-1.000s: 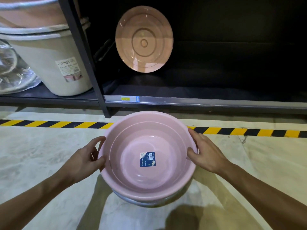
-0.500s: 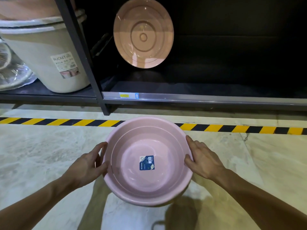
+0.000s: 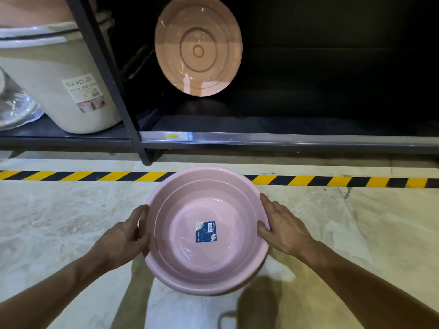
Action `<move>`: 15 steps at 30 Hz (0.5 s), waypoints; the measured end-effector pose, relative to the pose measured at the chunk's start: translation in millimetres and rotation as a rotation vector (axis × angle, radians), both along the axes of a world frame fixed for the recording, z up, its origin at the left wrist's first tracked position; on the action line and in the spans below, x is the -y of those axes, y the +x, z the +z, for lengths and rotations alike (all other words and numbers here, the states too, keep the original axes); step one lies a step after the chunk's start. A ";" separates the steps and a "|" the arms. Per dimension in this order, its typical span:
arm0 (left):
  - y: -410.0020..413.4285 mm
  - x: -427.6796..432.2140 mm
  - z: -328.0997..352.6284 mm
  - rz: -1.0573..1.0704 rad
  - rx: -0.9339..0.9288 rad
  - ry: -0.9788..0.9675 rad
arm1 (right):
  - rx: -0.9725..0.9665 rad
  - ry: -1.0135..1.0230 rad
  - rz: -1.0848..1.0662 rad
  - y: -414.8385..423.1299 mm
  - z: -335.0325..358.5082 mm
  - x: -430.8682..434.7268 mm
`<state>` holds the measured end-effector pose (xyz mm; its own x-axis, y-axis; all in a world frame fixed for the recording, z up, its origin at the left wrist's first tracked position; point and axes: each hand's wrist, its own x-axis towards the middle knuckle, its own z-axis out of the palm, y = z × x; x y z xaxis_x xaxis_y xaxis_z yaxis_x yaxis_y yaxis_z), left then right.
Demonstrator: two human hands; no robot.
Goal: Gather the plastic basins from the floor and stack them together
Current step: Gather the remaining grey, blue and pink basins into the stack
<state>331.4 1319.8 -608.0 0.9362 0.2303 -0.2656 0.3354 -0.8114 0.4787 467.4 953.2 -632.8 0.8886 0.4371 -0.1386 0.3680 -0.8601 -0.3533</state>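
A pink plastic basin [image 3: 180, 264] with a blue label on its inner bottom is held above the floor, in front of the shelf. My left hand [image 3: 123, 241] grips its left rim and my right hand [image 3: 282, 229] grips its right rim. A thin edge of a second basin shows under its lower rim. Another pink basin [image 3: 198, 46] leans on its side, bottom outward, at the back of the dark lower shelf.
A black shelf unit with an upright post [image 3: 111, 81] stands ahead. A beige bucket [image 3: 64, 86] and clear wrapped ware [image 3: 14, 108] sit in its left bay. Yellow-black tape [image 3: 332, 181] crosses the marble-look floor [image 3: 59, 222].
The basin in my hands has settled lower into the grey-edged basin beneath it, which no longer shows clearly. The view has tilted slightly up toward the shelf.
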 end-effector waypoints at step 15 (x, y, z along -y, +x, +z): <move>2.9 19.3 13.0 0.045 0.106 0.381 | -0.054 0.094 -0.041 3.3 7.8 9.0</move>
